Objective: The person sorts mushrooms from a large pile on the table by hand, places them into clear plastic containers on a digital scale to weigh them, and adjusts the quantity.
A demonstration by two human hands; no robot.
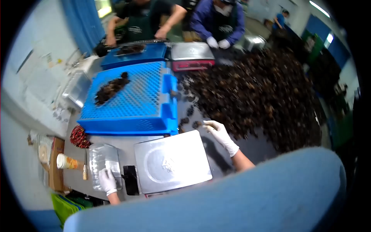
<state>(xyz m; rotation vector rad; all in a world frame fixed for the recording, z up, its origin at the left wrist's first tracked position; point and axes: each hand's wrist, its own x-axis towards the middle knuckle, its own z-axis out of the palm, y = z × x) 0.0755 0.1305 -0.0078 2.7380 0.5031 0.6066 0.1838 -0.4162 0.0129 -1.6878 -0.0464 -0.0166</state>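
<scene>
My left hand (108,181), in a white glove, is at the lower part of a clear plastic container (103,154), its fingers closed on the plastic. My right hand (220,135), also gloved, reaches left over the table with thumb and fingers slightly apart and nothing visible between them. Its fingertips are close to a small dark brown clump (196,124). A large heap of similar dark brown pieces (259,96) spreads beyond it; their exact kind is too blurred to tell. Between my hands lies the bare metal pan of a scale (174,162).
A blue crate (127,123) with a mesh top bears more dark pieces. Beyond it stands a red scale (193,63). A black phone (131,180), a paper cup (67,161) and a red bundle (79,137) lie left. Two people (222,23) work across the table.
</scene>
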